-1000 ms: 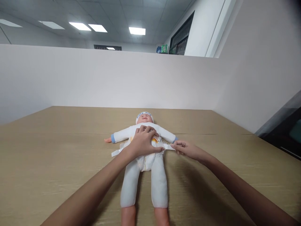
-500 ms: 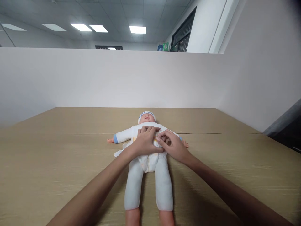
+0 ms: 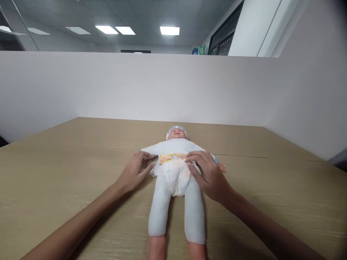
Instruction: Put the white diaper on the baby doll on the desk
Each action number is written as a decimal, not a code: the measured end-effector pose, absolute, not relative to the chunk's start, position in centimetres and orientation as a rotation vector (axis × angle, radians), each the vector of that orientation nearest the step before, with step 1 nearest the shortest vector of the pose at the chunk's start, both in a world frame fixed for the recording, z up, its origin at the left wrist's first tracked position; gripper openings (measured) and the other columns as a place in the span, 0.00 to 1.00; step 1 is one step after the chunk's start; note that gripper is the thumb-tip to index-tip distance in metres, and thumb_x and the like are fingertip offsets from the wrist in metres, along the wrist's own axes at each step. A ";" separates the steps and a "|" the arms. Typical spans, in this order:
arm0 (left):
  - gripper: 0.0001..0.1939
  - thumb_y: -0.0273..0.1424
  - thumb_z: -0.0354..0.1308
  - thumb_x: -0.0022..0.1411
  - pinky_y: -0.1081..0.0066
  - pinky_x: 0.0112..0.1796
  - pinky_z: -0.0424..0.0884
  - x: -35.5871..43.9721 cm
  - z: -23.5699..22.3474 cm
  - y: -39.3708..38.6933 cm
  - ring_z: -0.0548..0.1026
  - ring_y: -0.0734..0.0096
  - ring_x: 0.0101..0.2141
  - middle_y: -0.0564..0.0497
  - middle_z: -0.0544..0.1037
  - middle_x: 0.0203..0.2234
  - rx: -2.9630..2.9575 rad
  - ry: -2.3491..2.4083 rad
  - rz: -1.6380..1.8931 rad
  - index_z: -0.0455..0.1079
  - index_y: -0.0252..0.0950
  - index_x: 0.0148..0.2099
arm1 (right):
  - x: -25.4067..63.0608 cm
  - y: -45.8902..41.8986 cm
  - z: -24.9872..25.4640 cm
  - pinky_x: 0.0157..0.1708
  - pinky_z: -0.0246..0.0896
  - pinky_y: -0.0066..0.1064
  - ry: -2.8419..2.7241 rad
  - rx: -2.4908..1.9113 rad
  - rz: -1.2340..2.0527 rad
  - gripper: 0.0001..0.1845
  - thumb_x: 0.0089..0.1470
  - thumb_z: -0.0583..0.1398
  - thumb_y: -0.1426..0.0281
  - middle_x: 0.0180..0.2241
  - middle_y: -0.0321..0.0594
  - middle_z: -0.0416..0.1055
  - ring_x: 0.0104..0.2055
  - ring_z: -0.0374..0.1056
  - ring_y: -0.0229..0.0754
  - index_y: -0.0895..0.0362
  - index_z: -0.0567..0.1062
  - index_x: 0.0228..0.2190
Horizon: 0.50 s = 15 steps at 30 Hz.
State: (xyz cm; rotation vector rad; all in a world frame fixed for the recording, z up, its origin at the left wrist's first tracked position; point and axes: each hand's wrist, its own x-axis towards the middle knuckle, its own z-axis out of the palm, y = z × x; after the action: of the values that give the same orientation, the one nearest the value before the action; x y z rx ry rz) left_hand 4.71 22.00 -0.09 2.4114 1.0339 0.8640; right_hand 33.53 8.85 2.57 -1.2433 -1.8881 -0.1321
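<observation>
A baby doll [image 3: 176, 173] in a white suit and cap lies on its back on the wooden table [image 3: 67, 173], its head away from me. A white diaper [image 3: 175, 169] with a yellow patterned waistband is wrapped round its waist. My left hand [image 3: 134, 172] rests at the doll's left side, its fingers stretched out towards the diaper's edge and over the doll's arm. On the diaper's right side lies my right hand [image 3: 207, 173], fingers spread and bent over the waistband. Neither hand holds anything.
White partition walls [image 3: 162, 86] enclose the table at the back and on the right. The doll's bare feet [image 3: 173, 251] reach the bottom edge of the view.
One second ago my right hand pulled a diaper tab out to the right; it then brought it onto the belly. My left hand has slid off the doll's belly to its left side.
</observation>
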 end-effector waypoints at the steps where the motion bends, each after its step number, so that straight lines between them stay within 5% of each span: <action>1: 0.19 0.50 0.53 0.75 0.48 0.55 0.69 4.2 -0.5 21.9 0.73 0.49 0.52 0.42 0.77 0.49 2.464 1.102 0.833 0.68 0.39 0.51 | 32.5 9.5 3.2 0.54 0.65 0.44 -1.874 -1.241 -0.149 0.08 0.73 0.56 0.69 0.46 0.44 0.78 0.52 0.71 0.50 0.53 0.75 0.42; 7: 0.16 0.48 0.58 0.64 0.50 0.48 0.66 3.5 -1.2 22.0 0.73 0.45 0.44 0.44 0.77 0.36 2.442 1.334 0.653 0.65 0.40 0.36 | 27.7 13.6 6.0 0.35 0.55 0.36 -1.911 -1.567 0.018 0.18 0.64 0.65 0.64 0.31 0.34 0.70 0.36 0.66 0.44 0.52 0.62 0.28; 15: 0.22 0.51 0.51 0.68 0.67 0.35 0.65 5.7 2.7 22.9 0.72 0.63 0.33 0.53 0.73 0.28 2.087 1.124 0.759 0.69 0.39 0.32 | 27.1 14.3 6.5 0.31 0.48 0.35 -1.921 -1.789 0.094 0.21 0.60 0.66 0.61 0.30 0.33 0.70 0.33 0.63 0.42 0.52 0.60 0.26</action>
State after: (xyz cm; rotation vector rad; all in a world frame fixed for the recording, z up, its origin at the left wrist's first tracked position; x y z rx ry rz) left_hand 5.75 22.94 2.72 2.0875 1.1235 0.7593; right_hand 27.14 14.33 6.48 -1.7888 -1.9210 0.0939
